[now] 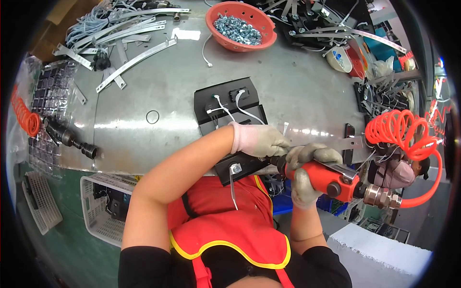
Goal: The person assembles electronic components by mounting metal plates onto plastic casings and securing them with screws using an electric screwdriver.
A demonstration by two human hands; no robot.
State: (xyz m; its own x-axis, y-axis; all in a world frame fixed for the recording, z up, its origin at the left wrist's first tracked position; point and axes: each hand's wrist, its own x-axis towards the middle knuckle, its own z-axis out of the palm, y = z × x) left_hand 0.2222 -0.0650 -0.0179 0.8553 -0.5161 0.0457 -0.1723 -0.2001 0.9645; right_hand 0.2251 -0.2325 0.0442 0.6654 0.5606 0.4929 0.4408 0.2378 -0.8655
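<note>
My right hand [307,165], in a pale work glove, is wrapped round a red air impact wrench [326,181]. The wrench lies nearly level, its dark nose pointing left. My gloved left hand [264,141] is at that nose, fingers closed and pressed together; what they pinch is hidden. Beneath and behind the left hand is a black metal housing [206,100] with white cables [249,108] and connectors. Its near part [223,171] overhangs the bench edge and bears a bolt and nut [235,168]. A flat metal strip [343,143] runs rightward behind the wrench.
A red coiled air hose [398,132] joins the wrench at right. A red bowl [266,37] of metal nuts stands at the back. Metal strips [139,64] and grey cables lie far left; a second air tool [69,137] is at left. A person [396,170] sits beyond the right edge.
</note>
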